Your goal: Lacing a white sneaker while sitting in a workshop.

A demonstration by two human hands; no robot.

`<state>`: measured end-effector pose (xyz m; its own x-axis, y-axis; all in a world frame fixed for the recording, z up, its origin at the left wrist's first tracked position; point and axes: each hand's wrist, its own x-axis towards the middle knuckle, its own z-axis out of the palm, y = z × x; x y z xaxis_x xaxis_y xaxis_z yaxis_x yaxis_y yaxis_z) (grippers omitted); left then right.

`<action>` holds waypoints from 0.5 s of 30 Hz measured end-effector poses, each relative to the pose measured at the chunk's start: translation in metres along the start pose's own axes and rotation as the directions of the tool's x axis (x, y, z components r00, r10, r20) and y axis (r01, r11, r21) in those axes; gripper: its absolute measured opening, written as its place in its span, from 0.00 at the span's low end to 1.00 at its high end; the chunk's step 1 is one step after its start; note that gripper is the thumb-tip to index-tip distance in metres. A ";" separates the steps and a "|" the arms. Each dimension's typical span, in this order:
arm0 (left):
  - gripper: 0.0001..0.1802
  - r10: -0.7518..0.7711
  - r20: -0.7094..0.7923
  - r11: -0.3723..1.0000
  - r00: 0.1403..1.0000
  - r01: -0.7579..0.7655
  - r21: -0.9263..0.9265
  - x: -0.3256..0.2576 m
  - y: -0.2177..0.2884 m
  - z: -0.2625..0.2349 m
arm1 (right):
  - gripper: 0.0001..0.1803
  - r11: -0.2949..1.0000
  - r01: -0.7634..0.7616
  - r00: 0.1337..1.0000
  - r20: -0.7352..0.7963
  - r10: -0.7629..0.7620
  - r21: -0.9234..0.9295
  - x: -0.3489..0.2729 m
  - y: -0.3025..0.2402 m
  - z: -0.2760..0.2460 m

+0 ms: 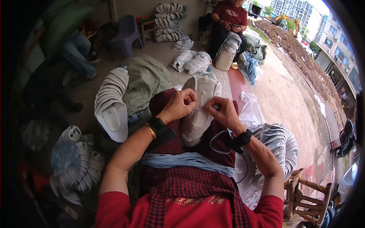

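Observation:
A pale grey-beige shoe upper (197, 121) rests on my lap, its toe end toward me and its tongue end away. My left hand (178, 107) is closed in a pinch at the left side of the lace opening. Opposite it, my right hand (226, 113) has its fingers curled together over the right eyelet edge; a small dark bit shows between thumb and forefinger, too small to name. What the left fingertips hold, if anything, is hidden. A bundle of light blue shoelaces (186, 159) lies across my lap on the checked apron (190, 186).
Nested shoe uppers stand left (111, 95), lower left (89, 163) and right (279, 142). A green sack (146, 78) lies beyond my left arm. A bamboo stool (308, 197) stands lower right. Another person (231, 19) sits ahead, near hanging blue laces (249, 68).

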<state>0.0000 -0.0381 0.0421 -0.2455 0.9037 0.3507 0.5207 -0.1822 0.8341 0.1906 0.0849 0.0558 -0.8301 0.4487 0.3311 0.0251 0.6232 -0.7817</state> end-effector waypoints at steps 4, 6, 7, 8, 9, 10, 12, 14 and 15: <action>0.06 0.011 -0.024 1.000 1.000 -0.012 -0.029 -0.002 0.003 -0.001 | 0.07 0.999 0.000 0.998 -0.063 0.002 0.043 -0.001 0.006 0.005; 0.07 0.009 -0.010 1.000 1.000 -0.009 -0.013 -0.003 0.005 -0.002 | 0.07 0.996 0.029 0.996 -0.092 -0.022 0.082 -0.002 0.007 0.009; 0.07 0.011 -0.011 1.000 1.000 -0.011 -0.016 -0.003 0.005 -0.002 | 0.07 0.997 0.033 0.995 -0.094 -0.026 0.075 -0.002 0.006 0.011; 0.07 0.008 -0.012 1.000 1.000 -0.009 -0.020 -0.003 0.004 -0.002 | 0.07 0.998 0.020 0.994 -0.106 -0.014 0.058 -0.002 0.005 0.013; 0.07 0.012 -0.015 1.000 1.000 -0.012 -0.021 -0.003 0.002 -0.003 | 0.07 0.999 0.007 0.993 -0.118 -0.002 0.041 -0.002 0.004 0.015; 0.07 0.011 -0.017 1.000 1.000 -0.011 -0.005 -0.002 0.001 -0.003 | 0.07 0.999 0.013 0.993 -0.119 -0.008 0.039 -0.001 0.006 0.015; 0.07 0.013 -0.019 1.000 1.000 -0.013 0.010 -0.001 0.001 -0.003 | 0.07 0.995 0.017 0.997 -0.078 -0.009 0.102 0.000 0.006 0.011; 0.06 0.005 -0.003 1.000 1.000 -0.005 0.027 -0.001 0.002 -0.001 | 0.07 0.986 0.023 0.999 -0.042 -0.016 0.163 0.002 0.011 0.008; 0.06 0.013 -0.004 1.000 1.000 -0.013 0.029 0.001 0.003 0.000 | 0.08 0.988 0.057 0.998 -0.040 -0.052 0.146 0.003 0.019 0.009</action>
<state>0.0011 -0.0377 0.0452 -0.2415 0.8999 0.3632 0.5470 -0.1829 0.8169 0.1838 0.0926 0.0375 -0.8071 0.4415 0.3921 -0.1038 0.5476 -0.8303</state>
